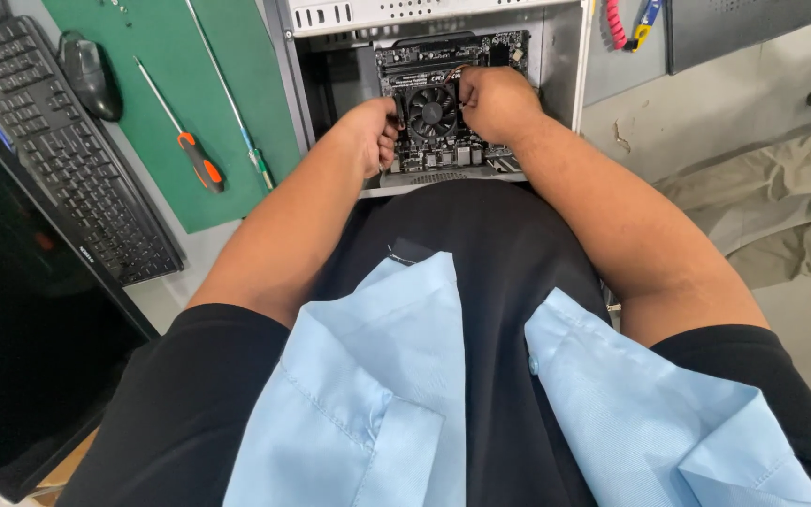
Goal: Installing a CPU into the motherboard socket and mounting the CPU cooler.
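An open grey computer case (560, 66) lies on the bench with a black motherboard (443, 56) inside. A black cooler fan (432, 111) sits in the board's middle. My left hand (373, 131) grips the fan's left side with curled fingers. My right hand (495, 101) grips its right side. Both forearms reach forward over my dark shirt and light blue open collar. The fingertips are hidden against the cooler.
A green mat (166, 94) left of the case holds an orange-handled screwdriver (199, 160) and a long thin one (253, 160). Further left lie a black keyboard (68, 160), a mouse (89, 73) and a dark monitor (21, 319). A person's beige trousers (772, 202) show at right.
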